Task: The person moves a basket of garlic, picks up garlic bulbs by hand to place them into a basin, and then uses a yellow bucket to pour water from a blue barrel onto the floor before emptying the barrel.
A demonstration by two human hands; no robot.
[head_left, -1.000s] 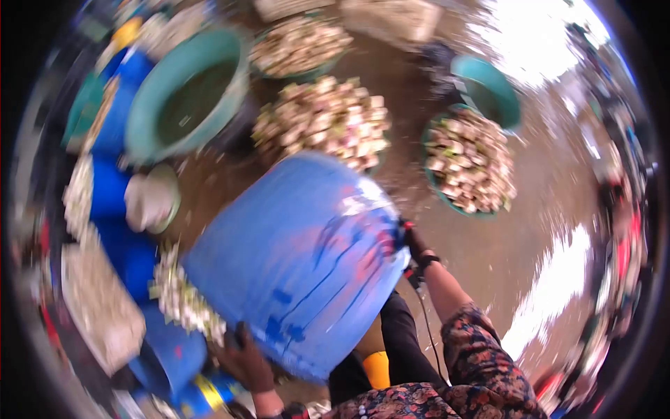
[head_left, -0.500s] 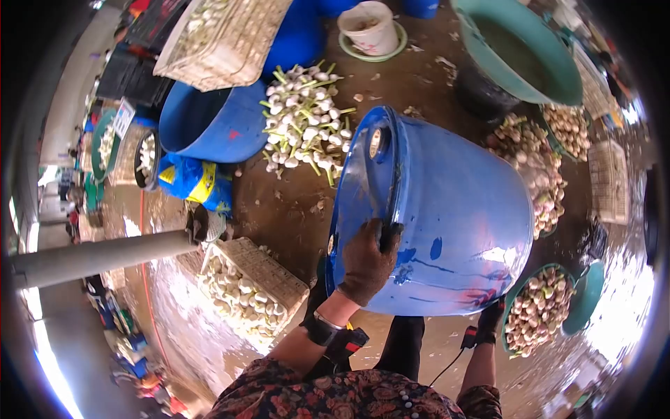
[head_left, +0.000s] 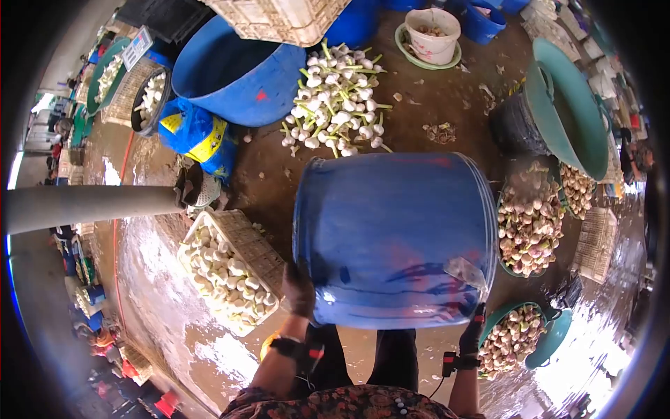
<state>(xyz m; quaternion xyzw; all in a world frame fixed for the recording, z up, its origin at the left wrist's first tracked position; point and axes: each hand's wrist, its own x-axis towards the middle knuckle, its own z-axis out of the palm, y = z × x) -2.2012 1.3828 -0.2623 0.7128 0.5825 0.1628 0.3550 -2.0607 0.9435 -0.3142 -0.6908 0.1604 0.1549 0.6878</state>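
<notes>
Blue plastic barrel (head_left: 394, 241), carried on its side above the wet floor (head_left: 174, 300), long axis running away from the person toward the garlic pile (head_left: 335, 101). Left hand (head_left: 299, 290) and right hand (head_left: 473, 334), both gloved, grip its near end, fingers curled against it. Judging by this, it is mid-carry; the next move needs a clear spot between the baskets.

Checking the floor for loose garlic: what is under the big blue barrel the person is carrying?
The blue barrel, gripped by the left hand and right hand, hides the ground beneath. Only wet brown floor shows around its edges.
</notes>
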